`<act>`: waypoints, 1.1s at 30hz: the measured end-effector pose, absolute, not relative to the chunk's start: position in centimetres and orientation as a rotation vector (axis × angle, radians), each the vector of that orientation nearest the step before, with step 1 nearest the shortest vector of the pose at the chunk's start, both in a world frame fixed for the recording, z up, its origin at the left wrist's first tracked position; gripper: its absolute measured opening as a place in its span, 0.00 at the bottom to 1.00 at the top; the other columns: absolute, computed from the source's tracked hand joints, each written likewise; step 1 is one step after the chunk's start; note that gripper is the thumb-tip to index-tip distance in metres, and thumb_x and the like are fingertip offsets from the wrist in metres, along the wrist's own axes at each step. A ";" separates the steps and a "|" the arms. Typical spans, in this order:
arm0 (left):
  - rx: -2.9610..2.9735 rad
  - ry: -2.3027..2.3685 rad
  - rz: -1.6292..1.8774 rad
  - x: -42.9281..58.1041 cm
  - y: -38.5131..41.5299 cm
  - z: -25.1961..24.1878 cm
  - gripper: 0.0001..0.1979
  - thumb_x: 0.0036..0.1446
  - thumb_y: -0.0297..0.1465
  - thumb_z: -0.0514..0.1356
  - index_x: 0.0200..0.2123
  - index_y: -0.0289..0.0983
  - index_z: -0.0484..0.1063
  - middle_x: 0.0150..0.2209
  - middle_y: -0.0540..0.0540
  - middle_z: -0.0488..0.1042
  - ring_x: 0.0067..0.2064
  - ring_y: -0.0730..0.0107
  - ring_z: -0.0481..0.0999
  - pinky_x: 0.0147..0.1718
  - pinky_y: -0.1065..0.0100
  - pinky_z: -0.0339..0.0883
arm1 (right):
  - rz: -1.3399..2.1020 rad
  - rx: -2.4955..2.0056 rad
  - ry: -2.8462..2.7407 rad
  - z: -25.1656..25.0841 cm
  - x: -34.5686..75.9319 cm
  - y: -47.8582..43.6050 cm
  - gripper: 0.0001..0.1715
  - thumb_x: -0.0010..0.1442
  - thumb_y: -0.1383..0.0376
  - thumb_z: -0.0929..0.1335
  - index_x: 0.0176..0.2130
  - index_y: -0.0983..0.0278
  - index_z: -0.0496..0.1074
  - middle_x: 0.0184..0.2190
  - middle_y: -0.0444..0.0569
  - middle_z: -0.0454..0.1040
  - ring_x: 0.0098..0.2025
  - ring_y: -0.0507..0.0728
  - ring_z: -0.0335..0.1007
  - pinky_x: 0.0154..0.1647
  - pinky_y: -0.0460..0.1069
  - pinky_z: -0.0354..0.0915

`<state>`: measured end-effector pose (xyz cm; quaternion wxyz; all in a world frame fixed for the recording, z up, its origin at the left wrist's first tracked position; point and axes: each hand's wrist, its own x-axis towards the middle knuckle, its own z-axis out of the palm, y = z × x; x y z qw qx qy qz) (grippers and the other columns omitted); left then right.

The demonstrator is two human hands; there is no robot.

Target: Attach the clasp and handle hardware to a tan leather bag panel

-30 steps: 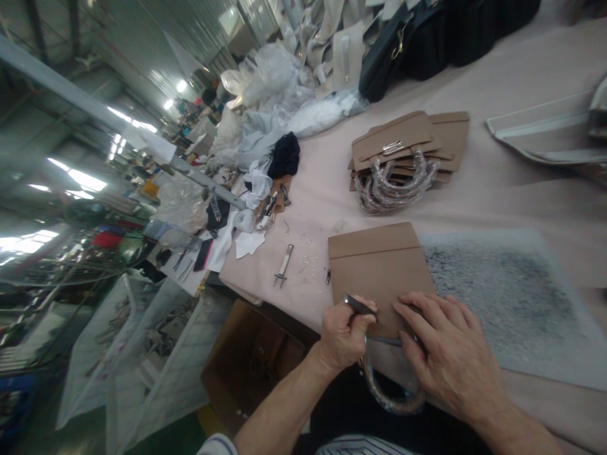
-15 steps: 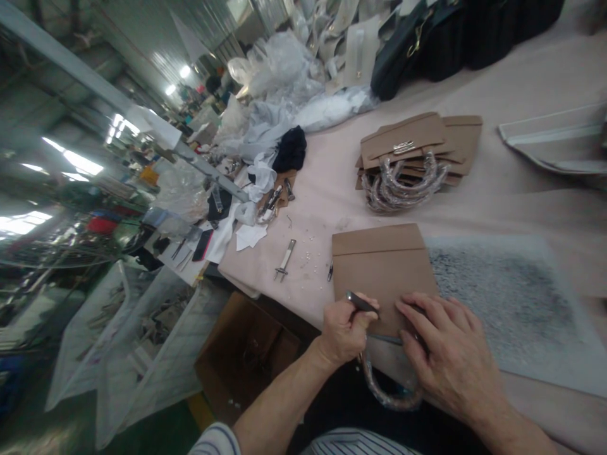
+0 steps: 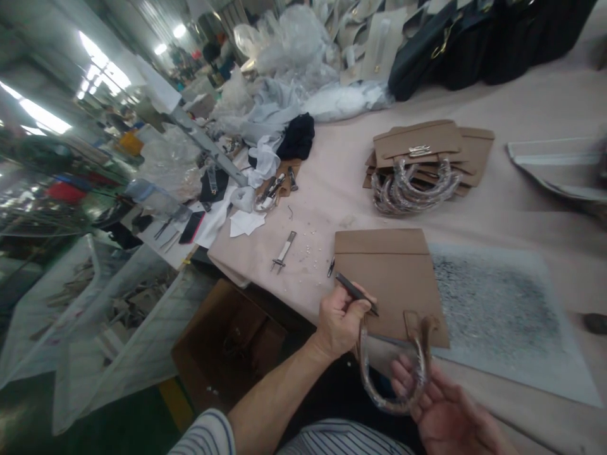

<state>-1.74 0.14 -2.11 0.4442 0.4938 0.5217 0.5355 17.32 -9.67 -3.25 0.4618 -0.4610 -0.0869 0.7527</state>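
Left hand [image 3: 339,321]: fingers closed around dark pen-shaped tool [image 3: 349,286], tip at tan panel [image 3: 389,272] along worktable's [image 3: 332,189] near edge. Right hand [image 3: 446,411]: palm up, loosely open, fingers behind plastic-wrapped handle [image 3: 379,399].

Left hand [image 3: 340,321]: lower centre, gripping a dark tool [image 3: 351,288]
Right hand [image 3: 446,407]: bottom, palm up, fingers behind the wrapped handle [image 3: 391,405]
Brown panel [image 3: 386,272]: lower centre
Black bags [image 3: 422,57]: upper right

Tan panel [image 3: 386,278] smooth, matt, perhaps leather; handle [image 3: 386,404] wrapped in glossy plastic.
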 end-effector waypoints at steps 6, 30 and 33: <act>0.968 1.229 1.320 -1.1 -0.4 -1.5 0.10 0.59 0.33 0.64 0.40 0.33 0.71 0.35 0.41 0.83 0.33 0.69 0.82 0.36 0.70 0.78 | 2.032 -1.134 -0.080 -1.2 18.3 -6.2 0.22 0.56 0.48 0.71 0.41 0.60 0.83 0.33 0.53 0.80 0.22 0.50 0.68 0.21 0.45 0.69; 0.807 1.173 1.266 -2.3 0.1 0.2 0.13 0.55 0.35 0.68 0.38 0.34 0.71 0.32 0.43 0.82 0.34 0.68 0.80 0.38 0.68 0.75 | 1.938 -1.084 -0.655 -1.5 12.7 -5.4 0.22 0.52 0.46 0.77 0.34 0.62 0.81 0.26 0.51 0.75 0.26 0.55 0.69 0.33 0.52 0.73; 0.901 1.213 1.229 -2.5 -0.1 0.7 0.10 0.56 0.32 0.66 0.38 0.33 0.72 0.34 0.42 0.82 0.35 0.67 0.81 0.38 0.69 0.75 | 1.814 -1.300 -0.821 -1.8 11.7 -4.8 0.32 0.51 0.39 0.75 0.24 0.65 0.77 0.16 0.51 0.69 0.22 0.57 0.68 0.28 0.52 0.71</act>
